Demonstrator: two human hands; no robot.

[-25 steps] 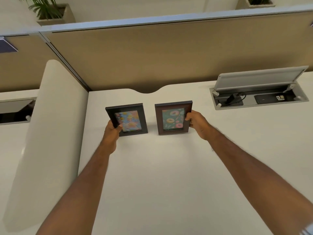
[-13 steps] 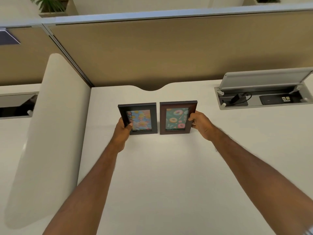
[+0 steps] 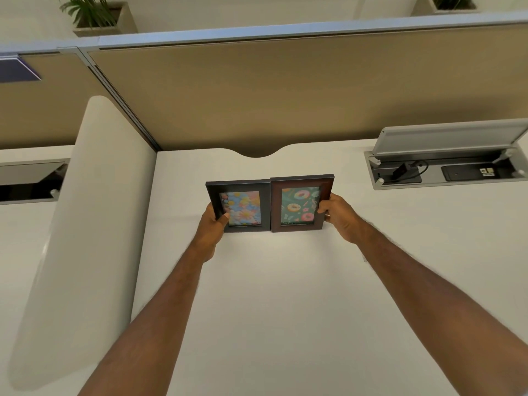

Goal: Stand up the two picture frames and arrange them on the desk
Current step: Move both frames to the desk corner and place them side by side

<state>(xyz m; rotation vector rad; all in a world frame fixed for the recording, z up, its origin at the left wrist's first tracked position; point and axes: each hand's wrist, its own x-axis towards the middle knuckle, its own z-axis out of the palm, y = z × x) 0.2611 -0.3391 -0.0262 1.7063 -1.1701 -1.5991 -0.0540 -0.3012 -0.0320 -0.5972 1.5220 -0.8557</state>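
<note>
Two small picture frames stand upright side by side on the white desk (image 3: 285, 295), their inner edges touching. The black frame (image 3: 243, 207) on the left holds a picture of colourful flowers. The brown frame (image 3: 300, 205) on the right shows doughnuts on teal. My left hand (image 3: 213, 227) grips the black frame's left lower edge, thumb on the front. My right hand (image 3: 338, 217) grips the brown frame's right edge. The backs and stands of both frames are hidden.
A tan partition wall (image 3: 285, 90) runs behind the desk. A white curved side divider (image 3: 85, 224) borders the desk on the left. At the back right an open cable box (image 3: 445, 170) with a raised lid holds a plug and sockets. Potted plants (image 3: 97, 15) sit beyond the partition.
Both hands have brought the frames together: a gap lay between them a second ago, and now their edges touch. The black frame moved right the most.
</note>
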